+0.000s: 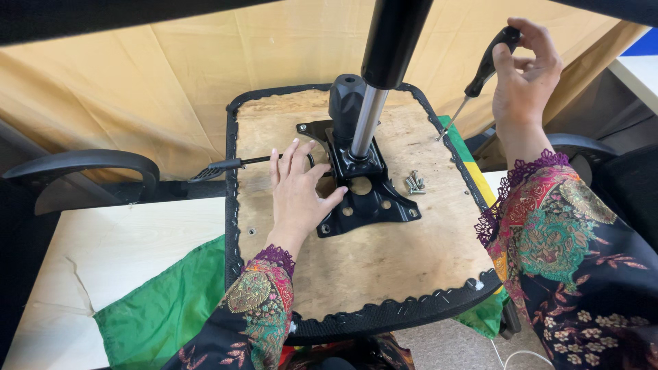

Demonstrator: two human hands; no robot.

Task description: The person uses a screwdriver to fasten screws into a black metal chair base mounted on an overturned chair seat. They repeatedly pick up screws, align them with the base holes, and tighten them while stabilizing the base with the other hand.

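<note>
two hands work over an upturned chair seat [384, 274] with a bare wooden underside. the left hand [298, 195] lies flat, fingers spread, gripping nothing, touching the black metal plate [367, 199] at the seat's middle. loose screws [414, 183] lie just right of the plate. the right hand [524, 75], raised at the seat's far right corner, closes round a black-handled screwdriver [483, 72].

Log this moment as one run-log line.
left hand: flat on black bracket | right hand: holds screwdriver raised | screws: loose on seat underside
</note>
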